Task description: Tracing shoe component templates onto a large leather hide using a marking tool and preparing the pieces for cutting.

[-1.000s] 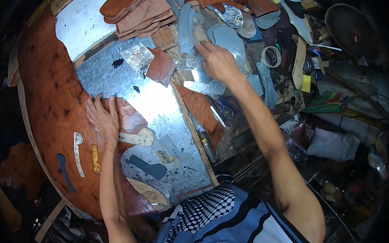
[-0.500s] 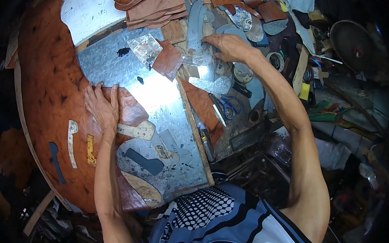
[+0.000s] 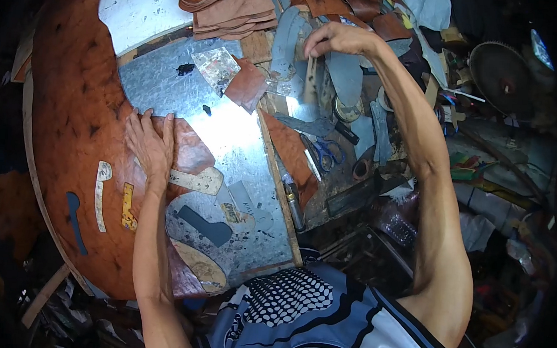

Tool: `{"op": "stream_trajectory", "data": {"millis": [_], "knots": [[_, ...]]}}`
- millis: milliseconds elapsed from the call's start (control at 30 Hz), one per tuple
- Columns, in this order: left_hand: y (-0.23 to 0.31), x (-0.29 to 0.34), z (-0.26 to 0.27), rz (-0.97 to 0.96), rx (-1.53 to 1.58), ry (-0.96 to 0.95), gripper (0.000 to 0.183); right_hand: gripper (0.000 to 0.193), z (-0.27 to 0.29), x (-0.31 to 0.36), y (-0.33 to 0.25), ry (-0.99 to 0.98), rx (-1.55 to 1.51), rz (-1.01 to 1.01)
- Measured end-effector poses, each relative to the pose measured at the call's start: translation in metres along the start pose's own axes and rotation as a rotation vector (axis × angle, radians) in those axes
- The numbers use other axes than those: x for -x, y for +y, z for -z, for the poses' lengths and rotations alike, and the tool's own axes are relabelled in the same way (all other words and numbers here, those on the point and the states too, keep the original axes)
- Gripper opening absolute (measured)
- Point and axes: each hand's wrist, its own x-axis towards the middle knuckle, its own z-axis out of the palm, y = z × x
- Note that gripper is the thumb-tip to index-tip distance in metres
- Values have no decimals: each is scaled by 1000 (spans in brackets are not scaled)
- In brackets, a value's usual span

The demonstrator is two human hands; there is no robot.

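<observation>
My left hand (image 3: 151, 146) lies flat with fingers spread on a large brown leather hide (image 3: 71, 117), its fingertips at the hide's edge by a metal sheet (image 3: 150, 77). Under and beside its wrist is a pale shaped template (image 3: 198, 180). At the far right of the bench, my right hand (image 3: 337, 40) is closed in a pinch on the top of a narrow, pale strip (image 3: 311, 80), blurred by motion and hanging down. Around this hand lie grey flat templates, among them a long curved one (image 3: 286, 40) and a rounded one (image 3: 345, 79).
On the hide rest a white template (image 3: 102, 195), a yellow one (image 3: 129, 206) and a blue one (image 3: 75, 222). A dark template (image 3: 205, 225) lies on the metal. Stacked leather pieces (image 3: 234, 15) stand at the back. Scissors (image 3: 327, 155) and a cutting tool (image 3: 294, 205) lie right of the wooden edge.
My right hand has risen a little farther away and now holds the pale strip upright. Grey pieces beneath it have shifted, one now lying above the scissors. My left hand stays in place.
</observation>
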Motion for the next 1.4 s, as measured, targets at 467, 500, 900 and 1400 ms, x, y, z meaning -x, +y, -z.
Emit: {"op": "stream_trajectory", "data": {"millis": [467, 500, 900, 1400], "knots": [[13, -9, 87, -101, 668, -257, 67, 28, -99, 44, -175, 620, -258, 374], [21, 5, 112, -104, 800, -363, 63, 29, -116, 41, -209, 553, -378, 355], [-82, 216, 118, 690, 1497, -497, 24, 46, -359, 49, -263, 488, 350, 82], [-23, 212, 69, 700, 1514, -560, 24, 29, -396, 59, -242, 563, -727, -164]]}}
